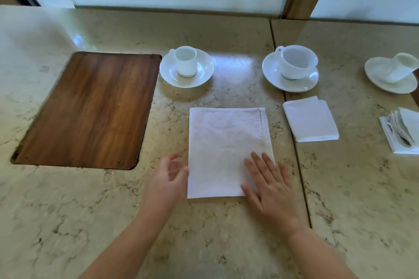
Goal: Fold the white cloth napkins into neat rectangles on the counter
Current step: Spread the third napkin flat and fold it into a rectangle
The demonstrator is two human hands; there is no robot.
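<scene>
The right hand [269,190] lies flat, fingers straight and spread, pressing the near right corner of the napkin [226,152] at about five o'clock on the cloth. The left hand [169,179] hovers at the napkin's near left edge, around seven o'clock, fingers loosely curved and grasping nothing; its fingertips look just at the cloth's border, though motion blur makes actual contact hard to judge.

The napkin sits in the middle of the marble counter [68,222], folded into a tall rectangle with its long side running toward twelve o'clock and a stitched hem visible along the far right edge. It looks flat with fairly square edges, but it is larger than the finished pieces, so I judge at least one more fold is due.

At two o'clock from it, well apart, lies a smaller folded napkin [310,120], a neat compact rectangle that reads as done. Further out toward three o'clock, at the frame edge, a stack of napkins [403,131] shows many layered edges; whether these are finished or waiting I cannot tell.

Beyond, three white cups on saucers stand in a row: one at eleven o'clock [186,63], one at one o'clock [294,63], one far right [396,70]. A wooden inlay panel [90,108] fills the counter at nine to ten o'clock.
</scene>
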